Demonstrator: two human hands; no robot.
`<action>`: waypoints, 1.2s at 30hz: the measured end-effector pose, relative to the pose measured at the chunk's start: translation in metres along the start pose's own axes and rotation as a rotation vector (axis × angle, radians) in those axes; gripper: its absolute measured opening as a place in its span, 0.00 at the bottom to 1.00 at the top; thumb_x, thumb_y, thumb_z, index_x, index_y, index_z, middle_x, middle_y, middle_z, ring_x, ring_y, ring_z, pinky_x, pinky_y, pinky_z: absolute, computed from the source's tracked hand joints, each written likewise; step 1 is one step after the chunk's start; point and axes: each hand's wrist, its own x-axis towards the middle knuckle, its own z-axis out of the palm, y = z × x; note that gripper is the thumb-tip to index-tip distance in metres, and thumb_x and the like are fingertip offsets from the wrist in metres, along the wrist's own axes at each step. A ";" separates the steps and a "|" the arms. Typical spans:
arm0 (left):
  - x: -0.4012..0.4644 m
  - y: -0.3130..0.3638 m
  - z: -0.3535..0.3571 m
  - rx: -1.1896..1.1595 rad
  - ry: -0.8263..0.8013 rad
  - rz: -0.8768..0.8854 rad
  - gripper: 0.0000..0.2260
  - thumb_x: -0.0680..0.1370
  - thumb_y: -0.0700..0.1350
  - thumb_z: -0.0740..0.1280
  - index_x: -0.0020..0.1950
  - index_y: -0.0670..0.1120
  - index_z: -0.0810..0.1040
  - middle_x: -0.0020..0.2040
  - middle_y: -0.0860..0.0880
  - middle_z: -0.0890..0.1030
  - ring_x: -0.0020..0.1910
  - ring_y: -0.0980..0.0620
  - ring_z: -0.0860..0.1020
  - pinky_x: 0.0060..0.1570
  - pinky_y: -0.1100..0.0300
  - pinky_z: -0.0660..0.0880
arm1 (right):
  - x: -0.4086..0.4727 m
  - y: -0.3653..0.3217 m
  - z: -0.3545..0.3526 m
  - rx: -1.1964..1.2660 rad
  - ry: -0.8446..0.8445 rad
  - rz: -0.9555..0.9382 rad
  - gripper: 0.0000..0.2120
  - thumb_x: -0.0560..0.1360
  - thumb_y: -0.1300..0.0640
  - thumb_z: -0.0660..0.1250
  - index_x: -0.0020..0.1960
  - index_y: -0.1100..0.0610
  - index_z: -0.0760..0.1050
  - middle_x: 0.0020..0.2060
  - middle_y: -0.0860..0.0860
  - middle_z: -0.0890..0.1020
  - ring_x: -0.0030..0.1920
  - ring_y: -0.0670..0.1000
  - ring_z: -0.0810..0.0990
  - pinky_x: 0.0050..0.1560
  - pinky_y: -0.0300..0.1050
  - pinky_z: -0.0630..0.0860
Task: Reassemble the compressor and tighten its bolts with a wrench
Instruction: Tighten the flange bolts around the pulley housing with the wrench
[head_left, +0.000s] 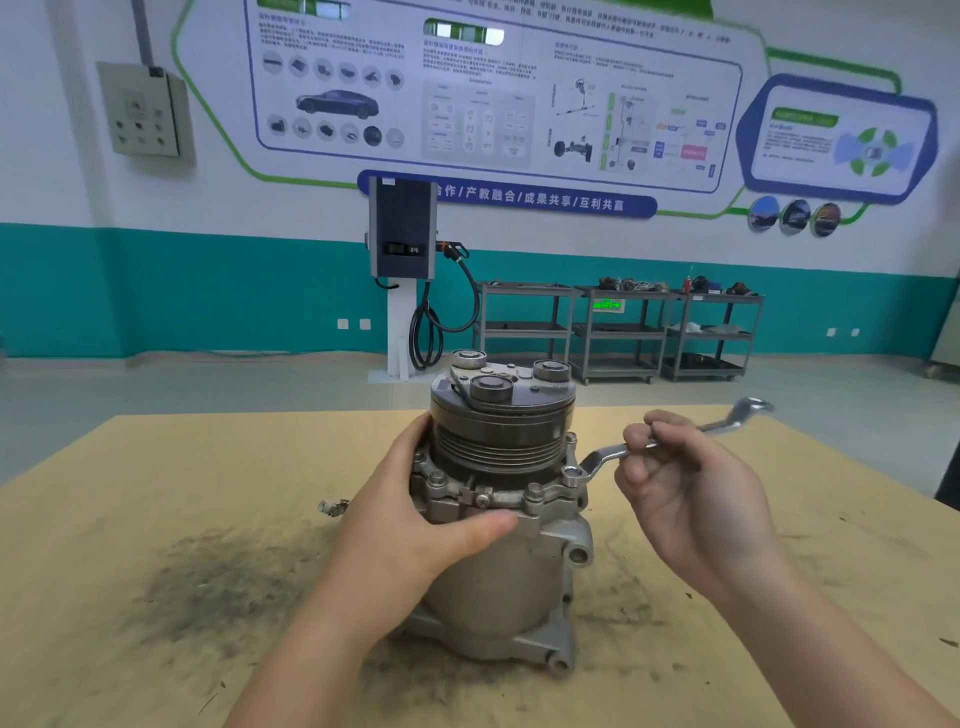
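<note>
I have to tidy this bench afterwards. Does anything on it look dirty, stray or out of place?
Yes. Dark gritty smudges soil the tan tabletop left of the compressor, with fainter specks to its right. A small metal part lies loose just left of the compressor, apart from it. Nothing looks spilled or broken.

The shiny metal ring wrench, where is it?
In the head view, the shiny metal ring wrench sits right of centre, gripped by the right hand, its ring on the grey compressor's right-side bolt.
</note>
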 end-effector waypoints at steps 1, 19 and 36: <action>0.000 0.001 0.000 0.016 -0.006 0.014 0.39 0.50 0.77 0.73 0.59 0.80 0.64 0.59 0.74 0.75 0.58 0.71 0.75 0.57 0.63 0.73 | -0.006 0.005 -0.002 -0.013 -0.009 -0.102 0.07 0.79 0.66 0.55 0.45 0.59 0.68 0.31 0.56 0.76 0.25 0.51 0.72 0.27 0.38 0.71; -0.001 0.000 0.000 0.047 0.041 -0.009 0.39 0.46 0.80 0.69 0.54 0.80 0.60 0.56 0.79 0.71 0.55 0.76 0.72 0.49 0.71 0.69 | -0.034 0.004 0.013 -0.162 0.022 -0.452 0.10 0.82 0.67 0.52 0.48 0.55 0.66 0.30 0.55 0.80 0.26 0.52 0.74 0.29 0.39 0.71; -0.001 -0.002 0.003 0.082 0.088 -0.052 0.44 0.44 0.83 0.65 0.57 0.71 0.61 0.54 0.72 0.74 0.56 0.68 0.74 0.46 0.72 0.67 | -0.058 0.048 0.001 -0.365 -0.061 -0.765 0.11 0.80 0.60 0.57 0.47 0.48 0.75 0.38 0.51 0.81 0.32 0.51 0.78 0.36 0.39 0.75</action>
